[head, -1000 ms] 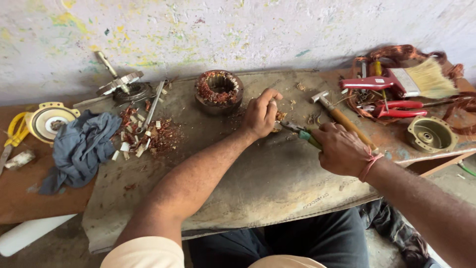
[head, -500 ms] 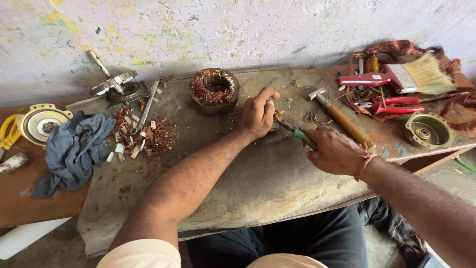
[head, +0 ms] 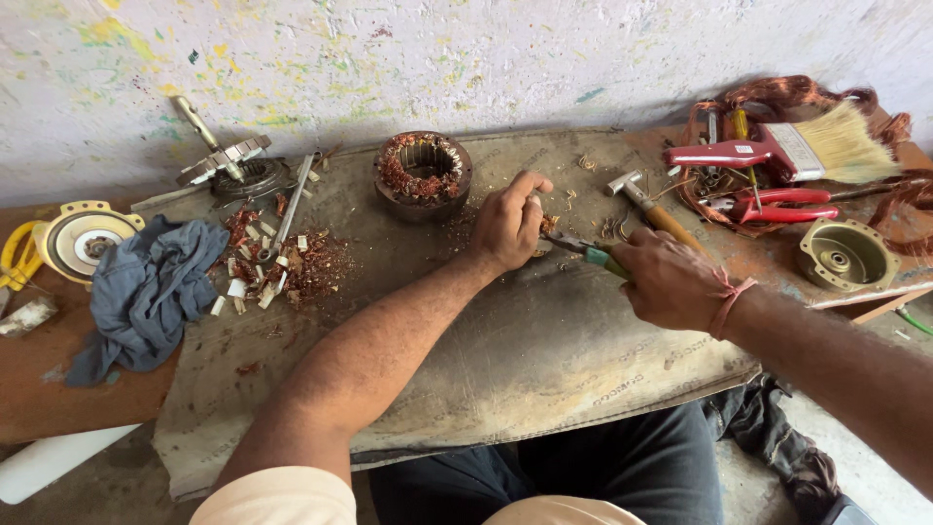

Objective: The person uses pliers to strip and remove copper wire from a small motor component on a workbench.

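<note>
My left hand [head: 509,226] rests on the brown mat [head: 486,340], fingers pinched on a small bundle of copper wire [head: 548,224]. My right hand [head: 669,280] grips green-handled pliers [head: 587,253], whose jaws reach toward that wire beside the left fingers. A round motor stator with copper windings [head: 423,175] stands just behind the left hand. A wooden-handled hammer [head: 649,211] lies right behind the right hand.
Copper scraps and white paper bits [head: 282,267] lie left with a metal rod. A grey rag [head: 146,292], a round end cover [head: 83,238] and yellow scissors [head: 15,258] sit far left. A paintbrush [head: 777,151], red pliers [head: 782,206], a metal cap [head: 846,255] and wire coils lie right.
Both hands stay together at the wire, shifting only slightly. The view has moved a little, so the bench things sit a bit differently in frame.
</note>
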